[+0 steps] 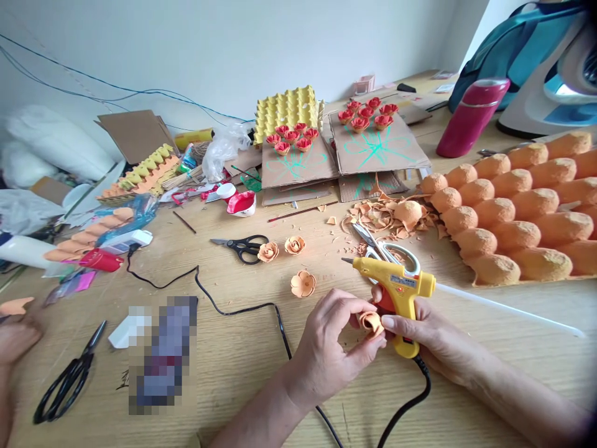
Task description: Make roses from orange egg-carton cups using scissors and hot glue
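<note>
Between the thumb and fingers of my left hand [333, 339] is a small curled orange egg-carton flower piece [372, 322]. My right hand [436, 333] is wrapped round a yellow hot glue gun [401, 280], its nozzle pointing left and a clear glue stick [508, 309] sticking out the back. The right thumb also touches the flower piece. Three orange carton flowers lie just beyond my hands, the nearest flower [303, 284] wide open. White-handled scissors [385, 246] rest behind the glue gun, partly hidden by it.
Orange egg trays [517, 205] fill the right side, beside carton scraps [373, 214]. Cardboard sheets [298, 168] with red flowers stand at the back. Black scissors [69, 379] lie at left near another person's hand [16, 339]. A black cord [242, 309] crosses the table. A pink bottle [472, 118] stands back right.
</note>
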`<state>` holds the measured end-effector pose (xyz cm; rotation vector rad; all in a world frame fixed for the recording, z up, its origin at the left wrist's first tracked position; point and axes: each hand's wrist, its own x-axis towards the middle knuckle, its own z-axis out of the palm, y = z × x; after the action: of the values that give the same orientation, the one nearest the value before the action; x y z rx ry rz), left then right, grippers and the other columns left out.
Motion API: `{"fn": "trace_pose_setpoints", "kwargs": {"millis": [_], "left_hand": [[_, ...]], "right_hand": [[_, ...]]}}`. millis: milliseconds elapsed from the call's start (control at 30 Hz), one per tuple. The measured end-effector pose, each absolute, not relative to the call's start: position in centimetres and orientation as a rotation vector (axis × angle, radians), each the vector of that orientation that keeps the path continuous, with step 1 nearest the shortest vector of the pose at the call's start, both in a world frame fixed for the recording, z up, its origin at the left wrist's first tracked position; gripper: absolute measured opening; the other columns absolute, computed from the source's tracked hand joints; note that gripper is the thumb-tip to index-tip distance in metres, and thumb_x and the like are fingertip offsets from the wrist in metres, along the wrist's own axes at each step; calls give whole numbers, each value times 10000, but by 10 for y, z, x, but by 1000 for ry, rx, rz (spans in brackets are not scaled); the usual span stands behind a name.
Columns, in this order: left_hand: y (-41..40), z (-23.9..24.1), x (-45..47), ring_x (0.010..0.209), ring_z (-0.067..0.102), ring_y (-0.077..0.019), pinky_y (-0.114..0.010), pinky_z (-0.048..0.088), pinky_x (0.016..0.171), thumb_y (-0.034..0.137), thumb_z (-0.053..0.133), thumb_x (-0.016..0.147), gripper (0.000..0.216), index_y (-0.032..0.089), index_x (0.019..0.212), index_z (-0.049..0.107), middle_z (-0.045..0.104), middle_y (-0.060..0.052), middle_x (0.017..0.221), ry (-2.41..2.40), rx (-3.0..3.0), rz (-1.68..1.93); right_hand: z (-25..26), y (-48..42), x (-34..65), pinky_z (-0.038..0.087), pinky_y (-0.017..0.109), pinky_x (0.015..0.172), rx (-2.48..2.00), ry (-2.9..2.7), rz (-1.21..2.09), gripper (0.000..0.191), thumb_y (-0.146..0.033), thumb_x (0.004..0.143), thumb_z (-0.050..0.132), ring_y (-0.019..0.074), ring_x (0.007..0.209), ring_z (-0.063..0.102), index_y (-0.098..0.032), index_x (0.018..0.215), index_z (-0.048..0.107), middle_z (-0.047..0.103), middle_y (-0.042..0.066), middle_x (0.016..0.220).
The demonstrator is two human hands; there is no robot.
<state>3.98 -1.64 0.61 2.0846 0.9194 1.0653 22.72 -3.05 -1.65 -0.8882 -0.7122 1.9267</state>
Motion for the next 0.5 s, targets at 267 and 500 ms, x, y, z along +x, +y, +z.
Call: {"fn": "trace_pose_setpoints", "kwargs": {"millis": [267,500], "left_hand": [[-14,4,38,885,653,-196,-332,557,805,163,740,836,296,203,1104,620,704,-50,941,850,2129,1080],[-15,7,39,839,650,-188,-334,561,786,178,726,850,280,202,1107,619,721,-53,928,867,2128,1086]], "right_hand": [[-16,-30,226,484,261,650,-884,-705,1918,422,-372,720,885,140,656,599,-217,997,606,676,4,776],[-17,-31,228,481,261,649,-897,-713,1917,395,-365,741,873,134,644,598,-218,1009,623,671,-2,771]]}}
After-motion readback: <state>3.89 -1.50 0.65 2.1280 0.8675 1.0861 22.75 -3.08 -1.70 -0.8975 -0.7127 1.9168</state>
